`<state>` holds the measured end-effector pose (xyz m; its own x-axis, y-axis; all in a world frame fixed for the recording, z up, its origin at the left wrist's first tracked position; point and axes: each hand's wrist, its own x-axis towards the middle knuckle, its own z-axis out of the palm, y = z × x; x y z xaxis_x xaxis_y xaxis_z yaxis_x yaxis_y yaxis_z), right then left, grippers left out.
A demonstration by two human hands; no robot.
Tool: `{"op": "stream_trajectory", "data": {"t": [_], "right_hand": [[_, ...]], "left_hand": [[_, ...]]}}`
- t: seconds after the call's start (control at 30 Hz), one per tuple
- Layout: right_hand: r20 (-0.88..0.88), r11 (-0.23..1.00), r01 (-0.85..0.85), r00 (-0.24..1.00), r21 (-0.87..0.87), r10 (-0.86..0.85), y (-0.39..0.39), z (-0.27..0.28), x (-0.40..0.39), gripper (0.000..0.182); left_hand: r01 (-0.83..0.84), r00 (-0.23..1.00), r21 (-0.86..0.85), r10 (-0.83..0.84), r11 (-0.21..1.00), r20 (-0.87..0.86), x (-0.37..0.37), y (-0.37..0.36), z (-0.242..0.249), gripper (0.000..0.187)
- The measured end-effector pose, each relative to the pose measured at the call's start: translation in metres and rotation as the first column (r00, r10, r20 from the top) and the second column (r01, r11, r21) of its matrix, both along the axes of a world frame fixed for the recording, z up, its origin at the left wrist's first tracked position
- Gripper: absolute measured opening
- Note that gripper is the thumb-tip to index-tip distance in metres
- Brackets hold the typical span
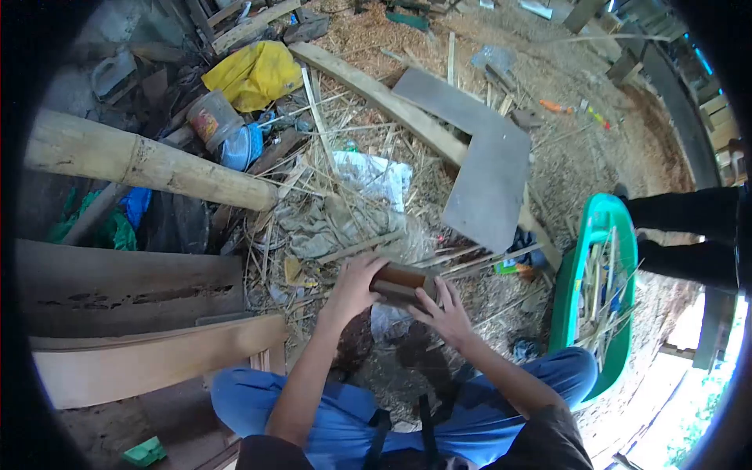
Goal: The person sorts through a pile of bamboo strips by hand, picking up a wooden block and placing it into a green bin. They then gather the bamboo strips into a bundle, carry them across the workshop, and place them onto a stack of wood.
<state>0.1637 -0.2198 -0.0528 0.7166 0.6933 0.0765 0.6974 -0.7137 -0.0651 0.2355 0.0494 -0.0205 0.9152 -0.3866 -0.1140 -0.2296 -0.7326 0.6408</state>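
The left hand (362, 286) gripped the block (401, 283) at its left end, while the right hand (445, 313) held its right end; the block lay between them, above the ground (486, 345).

At three o'clock a person's legs (685, 229) are cut off; at ten, the bucket's label (206, 124) is too small to read.

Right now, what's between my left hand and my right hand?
A brown, block-shaped piece lies there, with your left hand at one end and your right hand at the other. The head view shows it.
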Motion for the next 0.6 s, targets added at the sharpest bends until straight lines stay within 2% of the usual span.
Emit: {"op": "stream_trajectory", "data": {"t": [0.03,0.07,0.1,0.13,0.2,0.27,0.33,0.47,0.53,0.6], "right_hand": [[-0.073,0.996,0.021,0.997,0.084,-0.015,0.001,0.008,0.003,0.054],[-0.138,0.986,0.043,0.990,0.161,-0.021,0.001,0.019,0.008,0.055],[-0.300,0.951,0.166,0.950,0.261,-0.084,0.003,0.035,0.010,0.060],[-0.305,0.949,0.169,0.949,0.268,-0.083,0.001,0.034,0.010,0.060],[-0.308,0.904,0.331,0.919,0.271,-0.244,-0.007,0.035,0.010,0.067],[-0.349,0.885,0.382,0.894,0.265,-0.282,-0.021,0.041,0.017,0.070],[-0.464,0.891,0.387,0.851,0.236,-0.247,-0.026,0.037,0.026,0.070],[-0.472,0.810,0.434,0.852,0.395,-0.226,-0.037,0.106,0.042,0.070],[-0.313,0.778,0.332,0.932,0.533,-0.184,-0.040,0.124,0.048,0.072],[-0.339,0.749,0.356,0.922,0.558,-0.186,-0.048,0.134,0.051,0.074]], "left_hand": [[0.020,0.997,-0.040,-0.017,0.999,0.072,0.002,0.001,-0.005,0.071],[0.026,0.997,-0.019,-0.025,0.999,0.066,0.000,0.000,-0.006,0.071],[0.007,0.999,-0.054,-0.006,0.999,0.034,-0.004,-0.007,-0.007,0.068],[-0.013,1.000,-0.094,0.013,0.995,0.002,-0.007,-0.015,-0.008,0.066],[0.005,0.999,-0.067,-0.002,0.998,0.051,-0.015,-0.029,-0.013,0.065],[0.154,0.945,0.070,-0.168,0.986,0.280,-0.016,-0.036,-0.015,0.064],[0.201,0.926,0.113,-0.227,0.973,0.302,-0.012,-0.045,0.015,0.065],[0.109,0.948,0.108,-0.136,0.988,0.286,-0.007,-0.042,0.070,0.076],[-0.123,0.973,-0.053,0.131,0.991,0.190,-0.009,-0.038,0.100,0.082],[-0.162,0.975,-0.086,0.173,0.983,0.139,-0.006,-0.029,0.097,0.085]]}}
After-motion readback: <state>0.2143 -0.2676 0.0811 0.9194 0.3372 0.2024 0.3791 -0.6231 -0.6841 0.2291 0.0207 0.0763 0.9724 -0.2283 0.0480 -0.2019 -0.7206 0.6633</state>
